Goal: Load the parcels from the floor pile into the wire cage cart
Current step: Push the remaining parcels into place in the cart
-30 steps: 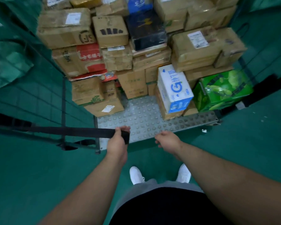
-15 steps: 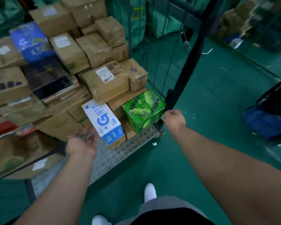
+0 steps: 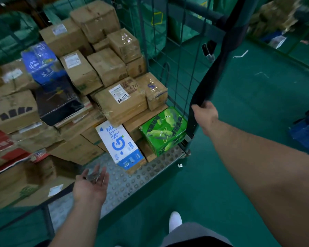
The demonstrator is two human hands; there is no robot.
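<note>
Posture: forearms stretched forward.
Left hand [image 3: 91,186]: palm up, fingers straight, grey metal buckle [image 3: 93,176] across them.
Right hand [image 3: 205,113]: fingers curled round black fabric strap [image 3: 214,68].

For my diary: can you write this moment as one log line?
cart: stacked with parcels | left hand: carries metal buckle on flat palm | right hand: holds hanging black strap

Parcels [image 3: 119,102] are stacked in the wire cage cart [image 3: 132,182] against its right wall [image 3: 178,73], a strap [image 3: 209,77] beside its front-right corner.
</note>
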